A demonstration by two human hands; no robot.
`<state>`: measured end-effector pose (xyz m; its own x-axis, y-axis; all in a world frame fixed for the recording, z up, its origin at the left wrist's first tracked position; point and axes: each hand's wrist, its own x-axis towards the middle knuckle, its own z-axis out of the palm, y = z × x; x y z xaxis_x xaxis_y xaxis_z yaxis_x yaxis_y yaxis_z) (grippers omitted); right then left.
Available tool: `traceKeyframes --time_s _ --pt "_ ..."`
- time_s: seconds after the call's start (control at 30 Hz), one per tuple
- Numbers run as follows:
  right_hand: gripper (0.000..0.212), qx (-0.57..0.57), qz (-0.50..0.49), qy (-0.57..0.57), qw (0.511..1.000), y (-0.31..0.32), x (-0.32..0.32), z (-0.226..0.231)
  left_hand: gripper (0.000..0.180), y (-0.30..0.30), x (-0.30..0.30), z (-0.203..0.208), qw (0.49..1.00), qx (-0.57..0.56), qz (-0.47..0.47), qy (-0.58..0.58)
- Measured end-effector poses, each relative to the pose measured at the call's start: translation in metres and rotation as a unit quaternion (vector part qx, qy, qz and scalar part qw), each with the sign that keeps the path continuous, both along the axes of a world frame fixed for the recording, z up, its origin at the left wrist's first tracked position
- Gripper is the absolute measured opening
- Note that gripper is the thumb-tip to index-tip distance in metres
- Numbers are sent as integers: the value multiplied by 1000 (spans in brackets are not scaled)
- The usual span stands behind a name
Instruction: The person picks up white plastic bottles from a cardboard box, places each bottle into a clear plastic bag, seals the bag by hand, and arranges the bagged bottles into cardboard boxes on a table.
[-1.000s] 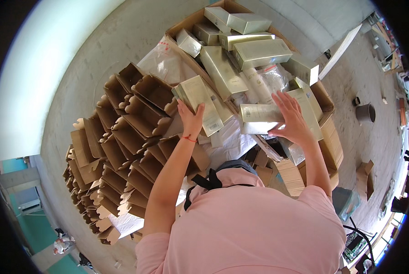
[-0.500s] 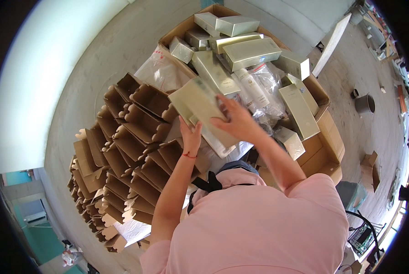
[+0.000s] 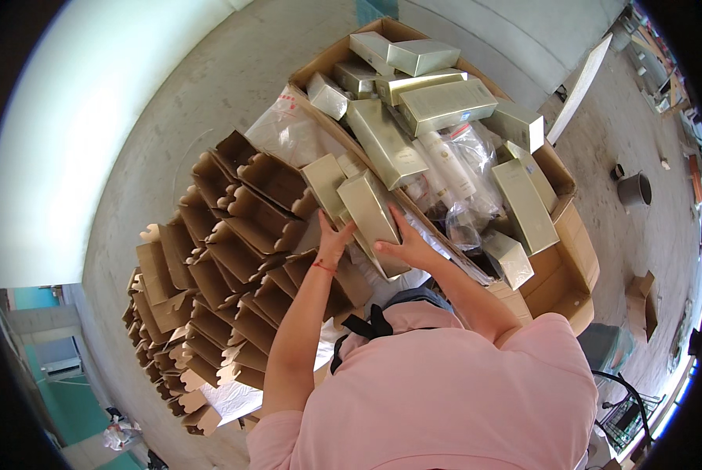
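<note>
Between my two hands is a gold carton (image 3: 372, 211), long and glossy, set beside a second gold carton (image 3: 323, 182). My left hand (image 3: 333, 237), with a red cord at the wrist, has its thumb and fingers against the near left side of these cartons. My right hand (image 3: 407, 239) grips the right side of the front carton, thumb near its lower end. Just beyond stands a large open cardboard box (image 3: 564, 174) heaped with gold cartons (image 3: 449, 106). White bottles (image 3: 449, 166) in clear plastic bags lie among them.
Left of my hands spreads a pile of folded brown cardboard inserts (image 3: 249, 223) with notched edges. A clear plastic bag (image 3: 284, 133) lies behind them. On the floor at right are a dark bucket (image 3: 634, 189), a small open carton (image 3: 641, 305) and a white board (image 3: 579, 90).
The gold carton in my hands has been turned and lowered beside the other carton. My right hand has moved down along its right side. The whole view has shifted slightly.
</note>
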<state>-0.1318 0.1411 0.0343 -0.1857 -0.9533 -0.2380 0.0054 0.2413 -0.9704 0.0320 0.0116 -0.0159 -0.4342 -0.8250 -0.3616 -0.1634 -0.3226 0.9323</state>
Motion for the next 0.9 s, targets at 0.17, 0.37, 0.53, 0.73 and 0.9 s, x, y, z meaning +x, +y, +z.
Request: traceKeyframes --time_s 0.17,0.37,0.53,0.73,0.9 --pt "87 -2 20 -57 998 -9 2 26 104 11 7 38 999 12 39 35" --pt "65 -18 -86 -115 989 -28 2 16 72 -2 -6 50 996 -47 64 32" --pt "56 -65 -132 -68 987 -37 -8 45 81 -15 -26 39 988 -94 99 -74" --pt "58 -82 -136 -207 965 -35 -28 95 94 -23 -33 104 992 -51 82 78" --pt "58 -78 -172 -173 967 -79 -88 146 87 -79 -69 160 996 -82 -22 39"
